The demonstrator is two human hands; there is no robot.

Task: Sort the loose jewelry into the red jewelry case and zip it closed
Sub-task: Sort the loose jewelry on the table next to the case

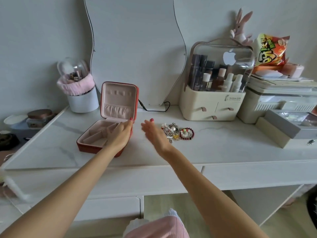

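Our left hand (121,134) lies over the right side of the open red jewelry case (109,121), fingers nearly straight and reaching across the tray's pale pink compartments; we cannot tell whether the fingertips actually press on the dividers. It grips nothing. Our right hand (154,133) is spread flat with loose fingers, just above or on the white tabletop (223,148), and holds nothing either. It sits between the case and the heap of loose jewelry (171,131), its outer edge right beside the pile.

The case stands with its lid upright, its padded pink lining and gathered pocket facing us. The heap is a tangle of silvery chains and pearls, with a dark red bead bracelet (188,133) at its right edge.

Behind the case a wavy mirror (133,48) leans on the grey wall, a black cable trailing from its base. A white cup of brushes (80,93) stands to the left, a clear-topped cosmetics organizer (216,93) to the right, with a plush rabbit (241,30) and a snack bag (269,50) behind it.
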